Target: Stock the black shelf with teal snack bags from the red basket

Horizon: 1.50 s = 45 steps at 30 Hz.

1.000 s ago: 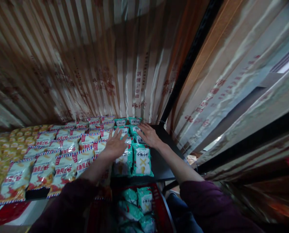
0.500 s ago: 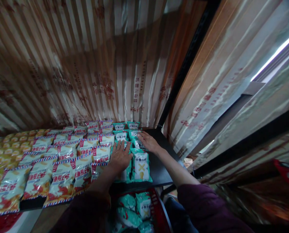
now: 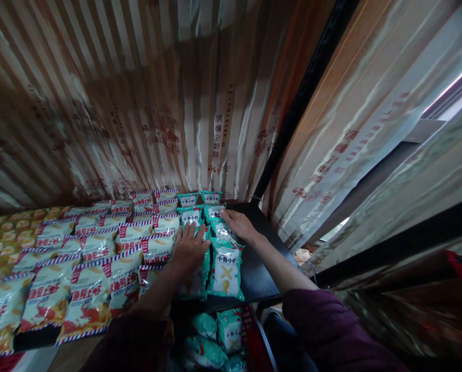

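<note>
Beyond the red basket (image 3: 253, 330), green packets (image 3: 226, 268) are touched by the left hand (image 3: 188, 253) and right hand (image 3: 239, 224), fingers open; the left is shifted nearer the basket, so a farther packet (image 3: 189, 216) is less covered.

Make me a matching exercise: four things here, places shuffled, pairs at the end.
1. Left hand
2. Right hand
3. Striped-edge packets
4. Red crate

A. Directly left of the teal columns
B. Over the right teal column
C. By the shelf's near edge, teal packets inside
D. Over the left teal column

Pairs: 1-D, 2-B, 3-A, 4-C
</note>
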Motion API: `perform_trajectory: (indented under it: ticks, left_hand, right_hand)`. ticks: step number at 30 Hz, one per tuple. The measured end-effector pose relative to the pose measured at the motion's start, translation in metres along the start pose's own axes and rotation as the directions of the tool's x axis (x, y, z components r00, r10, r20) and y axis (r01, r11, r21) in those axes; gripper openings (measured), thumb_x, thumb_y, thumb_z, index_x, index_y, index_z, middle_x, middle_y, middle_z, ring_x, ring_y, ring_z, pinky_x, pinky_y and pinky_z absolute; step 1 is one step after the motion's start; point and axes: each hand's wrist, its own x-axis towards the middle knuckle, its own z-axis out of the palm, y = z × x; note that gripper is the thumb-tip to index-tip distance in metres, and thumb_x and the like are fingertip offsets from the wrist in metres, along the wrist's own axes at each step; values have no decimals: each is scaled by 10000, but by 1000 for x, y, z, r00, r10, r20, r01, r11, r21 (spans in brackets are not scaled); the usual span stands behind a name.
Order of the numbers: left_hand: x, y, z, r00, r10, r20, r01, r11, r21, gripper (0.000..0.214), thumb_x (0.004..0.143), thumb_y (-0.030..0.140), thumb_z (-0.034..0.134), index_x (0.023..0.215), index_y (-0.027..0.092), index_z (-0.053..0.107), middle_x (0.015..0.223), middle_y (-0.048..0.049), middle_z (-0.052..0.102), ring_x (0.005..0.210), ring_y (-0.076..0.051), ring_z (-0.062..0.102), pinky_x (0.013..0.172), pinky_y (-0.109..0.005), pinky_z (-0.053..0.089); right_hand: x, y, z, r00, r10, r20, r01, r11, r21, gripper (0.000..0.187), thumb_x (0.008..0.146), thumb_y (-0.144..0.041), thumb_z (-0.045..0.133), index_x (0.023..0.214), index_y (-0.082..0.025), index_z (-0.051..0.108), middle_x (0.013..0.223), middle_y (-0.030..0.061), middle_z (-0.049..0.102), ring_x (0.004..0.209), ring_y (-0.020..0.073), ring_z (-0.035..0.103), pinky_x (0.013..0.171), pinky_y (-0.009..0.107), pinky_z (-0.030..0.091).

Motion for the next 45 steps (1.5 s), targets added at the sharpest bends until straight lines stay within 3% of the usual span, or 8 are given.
perform_trajectory:
  ticks: [4, 11, 21, 25, 30, 33, 40, 45]
  left_hand:
    - [3, -2, -5, 999, 15, 37, -15, 1000, 8, 499, 923, 410, 365, 1356, 189, 477, 1390, -174, 478, 1324, -319, 394, 1073, -503, 306]
    - [-3, 0, -7, 998, -3, 59, 3, 1000, 2, 525, 915, 420, 380, 1375, 177, 450, 1428, -180, 429, 1349, -324, 356, 1084, -518, 284]
    - [-18, 7, -10, 999, -15, 45, 16, 1000, -13, 536, 905, 381, 403, 1397, 167, 412, 1479, -173, 348, 1392, -329, 260, 1091, -537, 275]
    - [-48, 29, -19, 1000, 31, 8, -30, 999, -26, 587, 891, 402, 433, 1416, 146, 372, 1498, -175, 314, 1411, -323, 209, 1119, -521, 233]
    - [-68, 53, -23, 995, 77, 66, -70, 993, -97, 654, 874, 461, 454, 1451, 200, 294, 1526, -158, 258, 1419, -338, 168, 1102, -550, 246]
    - [-62, 55, -15, 992, 30, 121, -17, 994, -111, 663, 881, 469, 437, 1461, 198, 267, 1515, -170, 279, 1412, -345, 189, 1092, -560, 256]
    - [-63, 58, -8, 993, 31, 116, -20, 995, -97, 697, 869, 426, 467, 1478, 204, 209, 1514, -154, 293, 1415, -337, 187, 1088, -554, 264]
    - [-65, 51, -18, 999, -42, 18, 43, 995, -88, 680, 866, 468, 451, 1463, 199, 267, 1503, -150, 318, 1415, -349, 182, 1102, -566, 222]
  right_hand:
    - [1, -2, 1, 1000, -15, -16, 15, 1000, -8, 578, 942, -561, 228, 1181, -226, 635, 1211, 72, 651, 1151, 247, 586, 982, 379, 444]
    - [-14, -5, 5, 985, -114, -127, 97, 987, -126, 528, 939, -516, 306, 1230, -197, 610, 1345, 106, 542, 1326, 248, 412, 1093, 414, 351]
    - [-43, -7, -1, 973, -180, -144, 174, 983, -53, 557, 935, -527, 305, 1222, -164, 615, 1304, 116, 580, 1318, 236, 424, 1115, 433, 323]
    - [-54, -8, 4, 984, -104, -144, 102, 994, -26, 586, 927, -552, 302, 1265, -161, 577, 1350, 106, 542, 1357, 240, 363, 1123, 441, 308]
    - [-59, -7, 14, 993, 12, -119, -5, 998, 58, 606, 925, -570, 284, 1305, -170, 534, 1393, 93, 500, 1400, 239, 281, 1128, 453, 297]
    - [-60, -7, 18, 990, 56, -128, -43, 994, 101, 625, 923, -579, 275, 1309, -157, 528, 1429, 107, 452, 1412, 237, 253, 1134, 441, 289]
    - [-61, -4, 24, 993, 8, -118, 10, 989, 150, 564, 930, -562, 279, 1287, -221, 552, 1379, 66, 515, 1402, 222, 279, 1136, 429, 293]
    - [-69, -6, 22, 989, 22, -147, 2, 987, 158, 549, 913, -548, 353, 1312, -213, 528, 1462, 85, 408, 1396, 242, 293, 1120, 429, 312]
